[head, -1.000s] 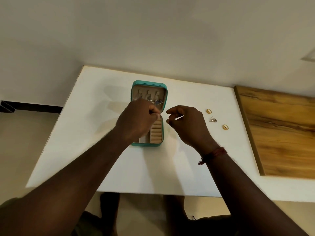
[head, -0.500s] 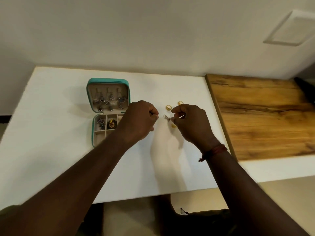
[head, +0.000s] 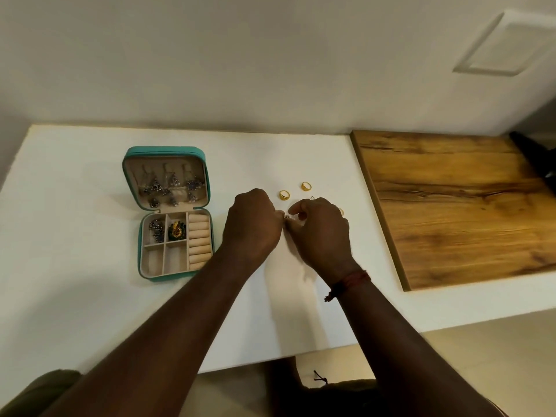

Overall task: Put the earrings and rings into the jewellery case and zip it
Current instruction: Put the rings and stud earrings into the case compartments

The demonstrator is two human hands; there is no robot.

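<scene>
- Jewellery case [head: 141, 260], teal, lies open on the left part of the white worktop [head: 75, 296], its lid [head: 165, 152] tipped back toward the wall.
- Dark earrings [head: 168, 188] hang inside the lid; their shapes blur together.
- In the tray, one far compartment holds more dark earrings [head: 156, 229] and the next a gold-and-green piece [head: 177, 231]; beige ring rolls [head: 198, 239] fill the right side.
- Left hand [head: 252, 225] and right hand [head: 323, 233] meet knuckle to knuckle just right of the case, fingers curled, tips pinching a small silvery piece [head: 286, 216]. It is too small to tell whether it is an earring or a ring.
- Two gold rings [head: 284, 195] lie on the worktop just beyond the hands.
- A third gold item [head: 341, 211] peeks out behind the right hand, mostly hidden.
- A red thread band [head: 350, 280] circles the right wrist.
- A wooden board [head: 451, 212] lies at the right, beside a dark object [head: 535, 158] cut off by the frame edge.
</scene>
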